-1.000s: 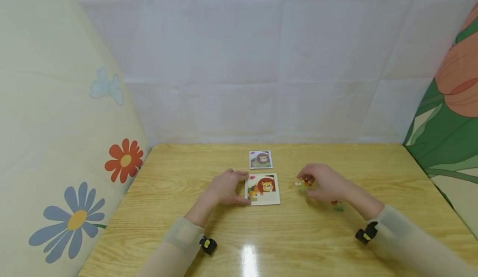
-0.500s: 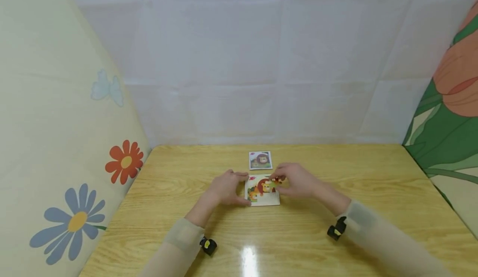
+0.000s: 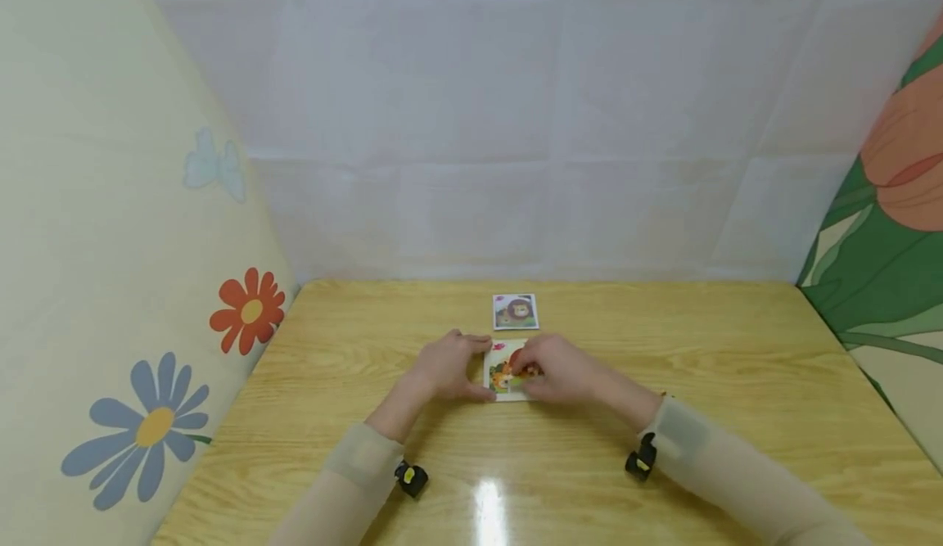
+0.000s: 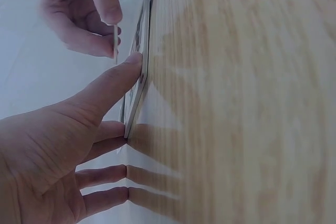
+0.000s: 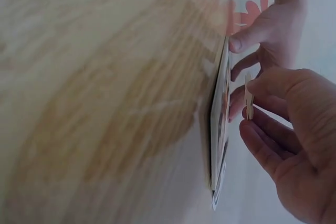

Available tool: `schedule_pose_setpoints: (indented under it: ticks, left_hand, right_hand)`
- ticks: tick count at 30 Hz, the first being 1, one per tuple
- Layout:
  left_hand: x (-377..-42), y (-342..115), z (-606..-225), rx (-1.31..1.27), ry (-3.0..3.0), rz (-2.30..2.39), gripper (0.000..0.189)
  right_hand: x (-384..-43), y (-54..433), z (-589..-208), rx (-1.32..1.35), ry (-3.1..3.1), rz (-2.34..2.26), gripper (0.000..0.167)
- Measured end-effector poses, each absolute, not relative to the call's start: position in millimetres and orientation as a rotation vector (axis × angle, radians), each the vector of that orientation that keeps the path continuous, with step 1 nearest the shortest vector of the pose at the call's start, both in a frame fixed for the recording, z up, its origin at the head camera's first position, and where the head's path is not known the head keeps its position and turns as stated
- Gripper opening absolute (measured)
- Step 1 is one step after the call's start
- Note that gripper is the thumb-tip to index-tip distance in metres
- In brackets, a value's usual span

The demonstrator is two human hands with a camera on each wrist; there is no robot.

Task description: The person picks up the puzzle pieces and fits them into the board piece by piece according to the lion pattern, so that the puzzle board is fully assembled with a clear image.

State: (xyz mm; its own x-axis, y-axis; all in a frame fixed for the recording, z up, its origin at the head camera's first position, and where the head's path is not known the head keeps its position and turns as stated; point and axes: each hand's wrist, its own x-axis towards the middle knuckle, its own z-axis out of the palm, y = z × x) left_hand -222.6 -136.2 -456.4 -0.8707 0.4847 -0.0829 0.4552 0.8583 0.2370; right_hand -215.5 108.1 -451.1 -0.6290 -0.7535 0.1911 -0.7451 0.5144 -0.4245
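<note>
A square puzzle board (image 3: 508, 399) with a lion picture lies on the table in the head view. My left hand (image 3: 445, 368) holds its left side, thumb at the near corner and fingers at the far one. In the left wrist view the thumb lies along the board's edge (image 4: 137, 93). My right hand (image 3: 563, 368) is over the board's right half and hides much of it. Between thumb and fingertips it pinches a thin puzzle piece (image 5: 249, 98), seen edge-on and a little above the board in the right wrist view.
A smaller lion picture card (image 3: 516, 311) lies just behind the board on the wooden table (image 3: 354, 325). Beside the right sleeve shows the tip of another small coloured piece (image 3: 663, 394), mostly hidden by the forearm. A white cloth (image 3: 412, 120) hangs behind.
My right hand has moved left with the puzzle piece, from the table right of the board to over the board's right half. The left hand has stayed at the board.
</note>
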Motion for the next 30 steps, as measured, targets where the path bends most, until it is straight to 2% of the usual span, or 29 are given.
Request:
schedule_pose_setpoints:
  ticks: [11, 30]
  left_hand:
    - [-223.2, -136.2, -458.6, 0.742, 2.877, 0.310, 0.093]
    - [-224.2, -136.2, -458.9, 0.744, 2.885, 0.333, 0.092]
  right_hand:
    - [-216.6, 100.0, -466.3, -1.473, 2.749, -0.619, 0.018]
    - [-211.7, 97.7, -463.0, -1.439, 2.751, -0.585, 0.017]
